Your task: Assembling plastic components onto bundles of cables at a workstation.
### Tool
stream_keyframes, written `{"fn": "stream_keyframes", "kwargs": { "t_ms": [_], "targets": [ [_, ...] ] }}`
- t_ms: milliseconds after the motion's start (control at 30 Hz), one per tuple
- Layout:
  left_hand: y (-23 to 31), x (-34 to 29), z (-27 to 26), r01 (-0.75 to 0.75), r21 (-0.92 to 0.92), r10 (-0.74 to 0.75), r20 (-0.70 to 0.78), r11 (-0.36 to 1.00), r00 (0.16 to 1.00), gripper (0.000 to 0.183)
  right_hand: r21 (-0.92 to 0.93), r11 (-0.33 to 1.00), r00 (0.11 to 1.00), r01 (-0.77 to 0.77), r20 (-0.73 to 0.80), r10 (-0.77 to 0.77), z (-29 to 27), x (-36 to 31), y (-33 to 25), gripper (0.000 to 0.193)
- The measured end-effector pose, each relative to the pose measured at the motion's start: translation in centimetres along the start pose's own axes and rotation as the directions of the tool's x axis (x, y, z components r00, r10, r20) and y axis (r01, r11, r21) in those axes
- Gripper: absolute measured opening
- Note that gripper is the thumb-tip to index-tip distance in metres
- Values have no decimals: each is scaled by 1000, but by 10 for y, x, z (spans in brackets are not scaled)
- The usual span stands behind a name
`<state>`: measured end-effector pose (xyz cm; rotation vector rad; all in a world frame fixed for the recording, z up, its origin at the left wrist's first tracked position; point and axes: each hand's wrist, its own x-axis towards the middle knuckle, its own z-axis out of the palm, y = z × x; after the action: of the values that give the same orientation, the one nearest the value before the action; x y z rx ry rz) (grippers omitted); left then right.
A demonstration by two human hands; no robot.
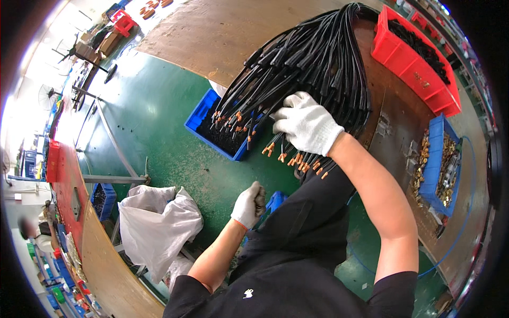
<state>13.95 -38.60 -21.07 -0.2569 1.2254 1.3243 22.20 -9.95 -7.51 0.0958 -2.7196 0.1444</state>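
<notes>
On black cables, knit-gloved right hand

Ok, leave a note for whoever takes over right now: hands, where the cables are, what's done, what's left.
Right hand: gloved, resting on the cable bundle near its orange-tipped ends.
Left hand: gloved, closed in a fist by the lap, apart from the cables; what it holds cannot be seen.
Bundle lies on the bench, ends hanging over the blue bin.
Done or left: cannot tell; red bin holds more cables.

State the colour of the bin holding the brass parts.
Blue bin, clearest in the head view.
</notes>
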Motion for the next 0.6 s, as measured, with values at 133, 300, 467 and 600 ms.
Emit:
{"fn": "stream_keyframes", "kwargs": {
  "t_ms": [133,300,467,600],
  "targets": [
    [34,44,-58,81,-437,-47,89,896,995,32,-11,1000,1000,16,1,-16,-8,-4,0,21],
    [126,89,-32,-417,-508,279,-327,754,903,43,206,952,972,-226,-17,235,-14,-3,-3,24],
    [100,85,-18,-360,-262,310,-212,896,927,43,-54,962,962,-269,-63,265,10,29,-13,13],
    [72,72,-2,-357,-215,348,-81,909,934,30,-219,965,983,-147,78,167,10,38,-6,9]
  ]
}}
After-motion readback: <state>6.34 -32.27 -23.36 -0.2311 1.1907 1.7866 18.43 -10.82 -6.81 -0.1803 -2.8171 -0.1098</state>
